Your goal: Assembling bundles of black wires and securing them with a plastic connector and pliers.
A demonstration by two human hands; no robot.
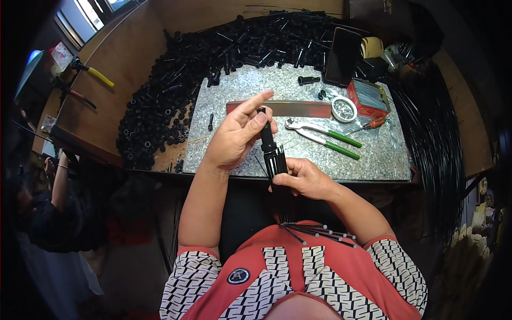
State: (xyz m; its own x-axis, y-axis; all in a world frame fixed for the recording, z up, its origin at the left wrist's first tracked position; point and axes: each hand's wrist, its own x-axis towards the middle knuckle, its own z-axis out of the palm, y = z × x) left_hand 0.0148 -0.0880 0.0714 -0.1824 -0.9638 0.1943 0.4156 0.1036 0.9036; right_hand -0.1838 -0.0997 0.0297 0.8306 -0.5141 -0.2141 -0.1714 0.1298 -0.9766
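Observation:
My left hand [242,130] is closed round the top of a black plastic umbrella runner [268,136], thumb pressed on it and index finger stretched out. Thin black umbrella ribs [275,160] fan from the runner's collar down toward my chest, where their grey-tipped ends [320,232] spread out. My right hand [306,178] pinches this bundle just below the collar, thumb on top. One or two thin rods stick out sideways beside the collar. Both hands are above the near edge of the speckled stone slab [373,160].
Black plastic parts [154,106] heap along the left and back. On the slab lie a flat bar [304,109], green-handled pincers [333,140], a white bowl [344,109], a red box [368,98] and a screwdriver [373,124]. Long black rods [437,133] hang at right. Another person [58,197] sits at left.

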